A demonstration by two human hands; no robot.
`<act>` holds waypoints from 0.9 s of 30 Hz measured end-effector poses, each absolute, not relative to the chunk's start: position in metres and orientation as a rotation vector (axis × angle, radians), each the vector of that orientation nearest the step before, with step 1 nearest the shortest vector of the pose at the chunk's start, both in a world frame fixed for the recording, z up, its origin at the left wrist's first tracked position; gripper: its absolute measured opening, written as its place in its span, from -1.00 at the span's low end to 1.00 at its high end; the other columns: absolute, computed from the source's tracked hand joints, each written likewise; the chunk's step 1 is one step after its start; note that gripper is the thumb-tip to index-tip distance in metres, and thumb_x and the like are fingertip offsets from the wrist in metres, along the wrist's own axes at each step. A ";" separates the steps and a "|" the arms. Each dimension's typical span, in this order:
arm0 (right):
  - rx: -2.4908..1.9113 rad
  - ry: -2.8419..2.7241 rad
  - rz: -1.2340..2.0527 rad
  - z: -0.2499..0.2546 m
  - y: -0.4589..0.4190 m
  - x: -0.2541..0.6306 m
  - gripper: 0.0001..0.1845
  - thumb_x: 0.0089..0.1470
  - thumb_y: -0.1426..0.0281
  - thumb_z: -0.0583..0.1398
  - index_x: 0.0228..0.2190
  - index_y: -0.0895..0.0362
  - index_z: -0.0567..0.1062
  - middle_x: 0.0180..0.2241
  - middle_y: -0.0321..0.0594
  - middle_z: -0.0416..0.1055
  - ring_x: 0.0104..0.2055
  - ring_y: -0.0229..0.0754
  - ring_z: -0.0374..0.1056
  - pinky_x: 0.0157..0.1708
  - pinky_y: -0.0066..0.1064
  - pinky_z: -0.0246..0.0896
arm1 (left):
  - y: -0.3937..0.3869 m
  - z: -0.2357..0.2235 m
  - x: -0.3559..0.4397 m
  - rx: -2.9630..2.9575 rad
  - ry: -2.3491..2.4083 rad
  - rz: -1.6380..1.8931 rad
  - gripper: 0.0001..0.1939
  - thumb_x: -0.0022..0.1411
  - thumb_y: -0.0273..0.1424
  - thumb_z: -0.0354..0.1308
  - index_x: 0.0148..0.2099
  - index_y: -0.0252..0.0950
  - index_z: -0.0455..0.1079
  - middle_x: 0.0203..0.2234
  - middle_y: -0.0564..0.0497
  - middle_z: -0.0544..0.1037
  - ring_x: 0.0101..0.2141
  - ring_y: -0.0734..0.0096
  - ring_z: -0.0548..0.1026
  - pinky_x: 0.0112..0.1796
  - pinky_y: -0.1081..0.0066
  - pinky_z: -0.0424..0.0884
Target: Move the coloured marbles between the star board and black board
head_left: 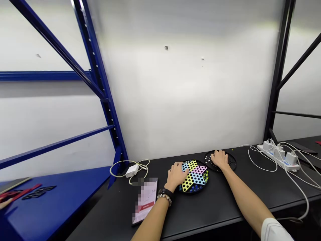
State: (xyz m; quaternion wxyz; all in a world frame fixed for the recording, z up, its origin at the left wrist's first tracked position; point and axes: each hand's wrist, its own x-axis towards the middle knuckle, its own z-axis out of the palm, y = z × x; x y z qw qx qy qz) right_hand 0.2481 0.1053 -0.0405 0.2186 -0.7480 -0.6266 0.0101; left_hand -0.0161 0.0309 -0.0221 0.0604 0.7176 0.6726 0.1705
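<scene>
my left grip rests flat and open on the star-patterned chinese checkers board, my right grip spread open on a round black board, neither clamped.

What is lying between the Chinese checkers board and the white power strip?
In the head view, a round black perforated board under the right hand, then a white cable loop.

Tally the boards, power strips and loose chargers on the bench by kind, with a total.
Chinese checkers board: 1
Round black perforated board: 1
Power strip: 1
White charger: 1
Total: 4
</scene>
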 end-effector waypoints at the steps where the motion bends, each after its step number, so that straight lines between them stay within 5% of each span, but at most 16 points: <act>1: -2.045 -1.745 0.011 -0.039 0.105 0.244 -0.59 0.19 0.26 -0.01 -0.18 0.22 0.52 -0.05 0.20 0.38 0.06 0.17 0.22 -0.01 0.00 0.04 | 0.031 -0.021 -0.016 2.178 2.022 0.514 -0.44 0.23 -0.12 -0.07 0.20 -0.23 0.26 0.14 -0.19 0.35 0.14 0.00 0.29 0.08 0.04 0.23; 6: -1.704 -1.923 0.193 -0.027 0.098 0.220 -0.63 0.22 0.28 -0.04 -0.12 0.07 0.49 -0.02 -0.07 0.38 0.08 0.02 0.18 0.06 -0.08 -0.03 | 0.030 -0.017 -0.016 2.334 1.743 0.426 -0.47 0.18 -0.25 -0.02 0.21 -0.10 0.27 0.22 -0.03 0.31 0.17 0.10 0.30 0.13 0.12 0.23; 10: -1.392 -2.188 0.381 -0.027 0.088 0.201 -0.63 0.20 0.39 -0.04 -0.20 0.00 0.55 -0.07 -0.22 0.43 0.03 -0.10 0.24 0.04 -0.24 0.02 | 0.029 -0.015 -0.014 2.397 1.662 0.331 -0.44 0.19 -0.28 -0.03 0.25 -0.06 0.24 0.29 0.03 0.21 0.27 0.08 0.14 0.24 -0.03 0.01; 19: -1.306 -2.472 0.196 -0.034 0.077 0.172 -0.58 0.25 0.11 -0.02 -0.02 -0.04 0.48 -0.06 -0.09 0.37 0.03 0.06 0.22 0.05 0.01 0.01 | 0.027 -0.021 -0.015 2.445 1.749 0.402 -0.47 0.30 -0.17 -0.11 0.25 -0.21 0.23 0.23 -0.09 0.30 0.22 0.11 0.23 0.21 0.07 0.11; 27: -1.408 -2.505 0.179 -0.031 0.090 0.165 -0.56 0.28 0.15 -0.08 -0.15 0.03 0.52 -0.14 -0.07 0.36 -0.16 -0.04 0.35 -0.15 -0.21 0.16 | 0.028 -0.022 -0.017 2.446 1.729 0.402 -0.49 0.31 -0.16 -0.11 0.23 -0.18 0.24 0.18 -0.08 0.35 0.16 0.13 0.30 0.14 0.15 0.20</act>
